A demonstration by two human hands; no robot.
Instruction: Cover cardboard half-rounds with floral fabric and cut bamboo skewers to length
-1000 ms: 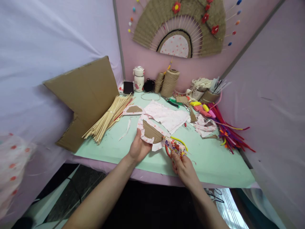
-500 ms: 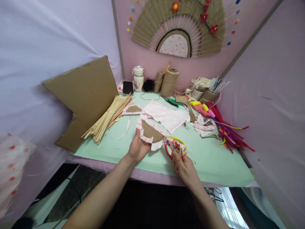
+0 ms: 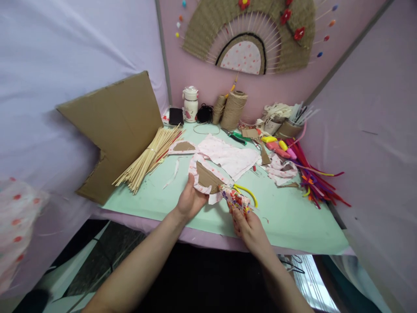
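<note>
2 hands above the green tabletop (image 3: 140, 208). Left hand (image 3: 191, 202) clamped on a half-round cardboard piece (image 3: 207, 177) with dotted cloth rim (image 3: 193, 167), thumb at its near-left edge, fingers beneath; piece held over the near middle. Right hand (image 3: 247, 226) closed round a flower-printed tool (image 3: 235, 198), its end at the piece's right corner; contact uncertain. Piece judged light: stiff core, little slip, limp rim liable to fold. Best hold: under the cardboard, left end, fingers clear of the tool.
</note>
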